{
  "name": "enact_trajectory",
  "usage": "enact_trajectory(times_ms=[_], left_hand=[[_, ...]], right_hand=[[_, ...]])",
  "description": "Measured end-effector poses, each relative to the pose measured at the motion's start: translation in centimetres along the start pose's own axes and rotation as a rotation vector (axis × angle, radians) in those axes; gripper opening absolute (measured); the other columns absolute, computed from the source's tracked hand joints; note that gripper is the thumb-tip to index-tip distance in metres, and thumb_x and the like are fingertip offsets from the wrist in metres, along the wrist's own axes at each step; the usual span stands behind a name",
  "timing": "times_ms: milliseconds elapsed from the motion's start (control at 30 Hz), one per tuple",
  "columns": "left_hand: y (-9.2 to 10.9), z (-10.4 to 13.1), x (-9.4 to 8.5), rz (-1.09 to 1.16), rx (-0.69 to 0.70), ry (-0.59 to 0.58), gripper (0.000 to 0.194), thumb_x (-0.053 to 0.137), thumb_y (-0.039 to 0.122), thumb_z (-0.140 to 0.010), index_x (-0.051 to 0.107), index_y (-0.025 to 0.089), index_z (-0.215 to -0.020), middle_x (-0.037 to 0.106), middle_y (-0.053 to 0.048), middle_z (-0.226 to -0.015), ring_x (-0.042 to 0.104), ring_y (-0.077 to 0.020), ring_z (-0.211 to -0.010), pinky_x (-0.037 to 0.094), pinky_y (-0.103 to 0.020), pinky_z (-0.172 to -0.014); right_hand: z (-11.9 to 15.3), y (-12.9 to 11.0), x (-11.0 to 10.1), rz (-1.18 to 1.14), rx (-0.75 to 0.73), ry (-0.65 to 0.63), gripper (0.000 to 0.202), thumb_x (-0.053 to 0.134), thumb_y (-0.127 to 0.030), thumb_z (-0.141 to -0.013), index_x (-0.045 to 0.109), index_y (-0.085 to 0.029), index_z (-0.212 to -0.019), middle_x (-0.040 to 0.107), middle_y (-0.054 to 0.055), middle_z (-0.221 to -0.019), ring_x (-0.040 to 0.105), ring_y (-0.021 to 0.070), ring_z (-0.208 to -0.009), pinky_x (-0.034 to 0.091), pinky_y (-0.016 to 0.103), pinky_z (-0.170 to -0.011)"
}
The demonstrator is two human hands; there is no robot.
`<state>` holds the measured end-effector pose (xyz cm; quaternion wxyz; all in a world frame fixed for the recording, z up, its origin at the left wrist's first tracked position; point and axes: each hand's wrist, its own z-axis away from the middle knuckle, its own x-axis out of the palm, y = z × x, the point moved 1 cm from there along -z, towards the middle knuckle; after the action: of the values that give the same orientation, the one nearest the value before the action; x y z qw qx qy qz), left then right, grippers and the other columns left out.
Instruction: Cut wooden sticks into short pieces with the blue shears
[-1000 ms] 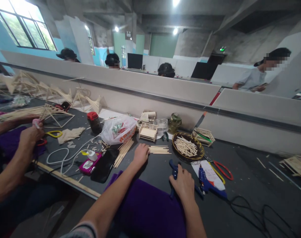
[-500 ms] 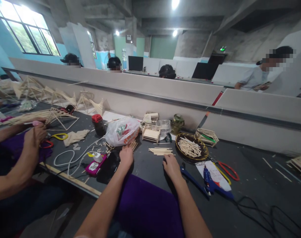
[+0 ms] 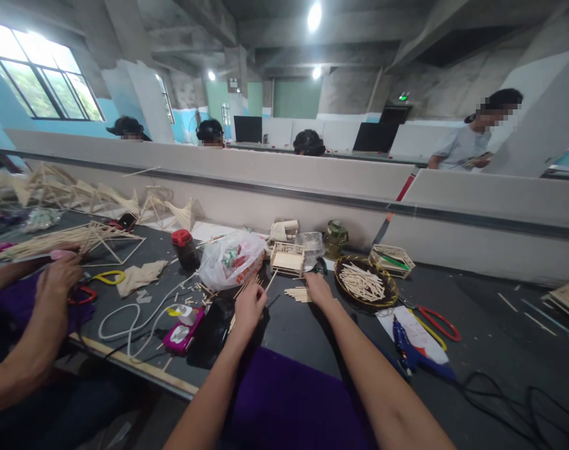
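The left hand (image 3: 250,306) pinches one thin pale wooden stick (image 3: 272,279); the right hand (image 3: 318,289) covers the end of a row of pale sticks (image 3: 295,294) on the dark table (image 3: 284,332) — its grip I cannot tell. A boxy wooden frame (image 3: 288,259) stands assembled; the row lies loose. A white plastic bag (image 3: 232,261) crowds the left.

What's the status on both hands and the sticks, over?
Left hand: holding one stick. Right hand: at right end of stick row. Close by: phone, basket.
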<state>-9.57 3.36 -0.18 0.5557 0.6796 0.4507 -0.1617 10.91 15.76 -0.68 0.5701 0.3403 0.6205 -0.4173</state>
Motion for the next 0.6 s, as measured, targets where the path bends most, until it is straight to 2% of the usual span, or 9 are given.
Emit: enact_trajectory(times_ms=[67, 167, 300, 433, 600], left_hand=[[0.2, 0.1, 0.2, 0.220, -0.038, 0.038, 0.015, 0.055, 0.030, -0.081, 0.062, 0.018, -0.074, 0.061, 0.000, -0.070, 0.056, -0.0144, -0.067, 0.041, -0.024, -0.068], [0.4, 0.2, 1.3, 0.619, -0.173, 0.042, 0.020, 0.063, 0.035, -0.075, 0.066, 0.016, -0.083, 0.063, -0.001, -0.072, 0.056, -0.0128, -0.066, 0.043, -0.022, -0.064], [0.9, 0.6, 3.1, 1.063, -0.394, -0.109, 0.037, 0.070, 0.039, -0.069, 0.067, 0.014, -0.095, 0.059, 0.000, -0.068, 0.054, -0.0095, -0.058, 0.047, -0.022, -0.059], [1.5, 1.1, 4.1, 1.270, -0.572, -0.195, 0.040, 0.080, 0.038, -0.060, 0.067, 0.013, -0.090, 0.056, 0.001, -0.066, 0.056, -0.0091, -0.059, 0.052, -0.024, -0.059], [1.3, 1.2, 4.4, 1.340, -0.640, -0.200, 0.038, 0.082, 0.034, -0.059, 0.067, 0.014, -0.089, 0.061, -0.001, -0.070, 0.060, -0.0099, -0.061, 0.054, -0.024, -0.058]], right_hand=[[-0.5, 0.2, 0.3, 0.027, 0.000, -0.017, 0.031, 0.040, -0.008, -0.090, 0.059, -0.017, -0.112, 0.061, 0.012, -0.112, 0.050, 0.0203, -0.104, 0.037, 0.027, -0.083], [-0.7, 0.4, 0.5, 0.069, -0.020, -0.026, 0.029, 0.039, -0.009, -0.091, 0.062, -0.017, -0.108, 0.060, 0.014, -0.110, 0.049, 0.0216, -0.107, 0.038, 0.027, -0.083], [-0.8, 0.7, 0.4, 0.109, -0.061, -0.034, 0.024, 0.042, -0.013, -0.091, 0.064, -0.016, -0.100, 0.060, 0.014, -0.108, 0.049, 0.0230, -0.108, 0.040, 0.027, -0.082], [-0.8, 0.9, -0.1, 0.118, -0.107, -0.013, 0.020, 0.045, -0.011, -0.089, 0.063, -0.015, -0.098, 0.060, 0.015, -0.106, 0.050, 0.0225, -0.105, 0.041, 0.027, -0.080], [0.9, 0.6, -1.2, 0.074, -0.151, 0.094, 0.021, 0.042, -0.009, -0.090, 0.058, -0.016, -0.102, 0.062, 0.011, -0.099, 0.054, 0.0197, -0.095, 0.042, 0.025, -0.077]])
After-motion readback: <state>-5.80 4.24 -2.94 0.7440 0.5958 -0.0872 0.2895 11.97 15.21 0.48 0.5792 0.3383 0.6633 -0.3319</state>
